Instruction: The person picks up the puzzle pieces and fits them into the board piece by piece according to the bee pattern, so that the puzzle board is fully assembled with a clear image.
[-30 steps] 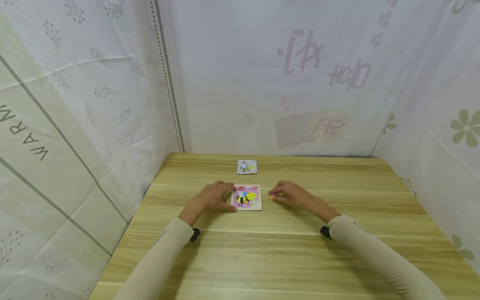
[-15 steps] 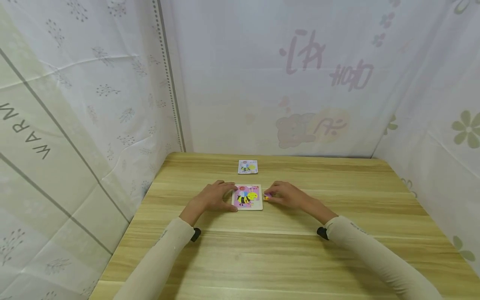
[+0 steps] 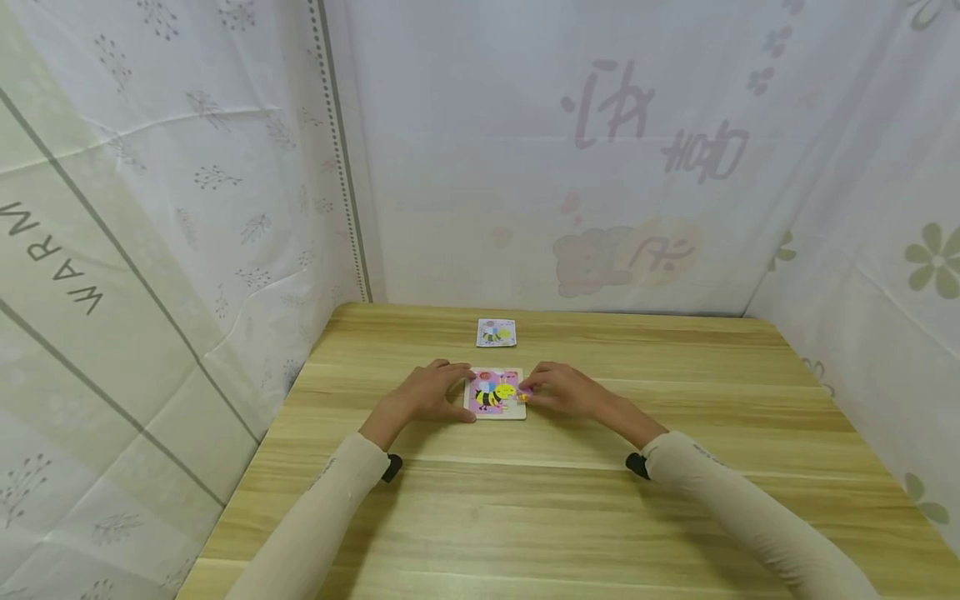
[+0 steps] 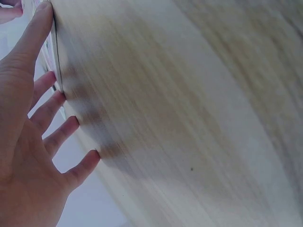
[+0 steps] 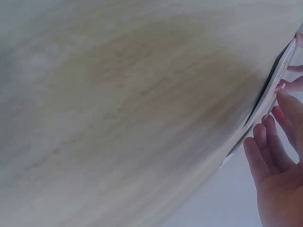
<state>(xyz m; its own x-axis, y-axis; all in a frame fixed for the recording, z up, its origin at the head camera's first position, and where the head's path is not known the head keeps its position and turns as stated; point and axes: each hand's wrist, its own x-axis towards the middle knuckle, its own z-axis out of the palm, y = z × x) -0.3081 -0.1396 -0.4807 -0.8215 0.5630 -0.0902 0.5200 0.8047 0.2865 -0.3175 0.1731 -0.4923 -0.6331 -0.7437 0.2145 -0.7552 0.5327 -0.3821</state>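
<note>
A square bee jigsaw puzzle (image 3: 489, 398) lies in a pale frame on the table, with a bare patch at its lower right. My left hand (image 3: 430, 394) rests along its left side, thumb at the near corner and index finger at the far corner. In the left wrist view the left fingers (image 4: 48, 109) are spread and fairly straight. Thumb and fingertips of my right hand (image 3: 566, 390) pinch a small pink-and-yellow puzzle piece (image 3: 523, 397) over the frame's right edge. Those fingers partly hide the piece.
Behind the puzzle lies a square card (image 3: 497, 333) with a paler picture of the same bee. The wood-grain table (image 3: 480, 517) ends at a printed curtain (image 3: 465, 167), which also encloses both sides.
My right hand has moved left with the puzzle piece, from beside the frame to over its right edge. The left hand stays at the puzzle's left side.
</note>
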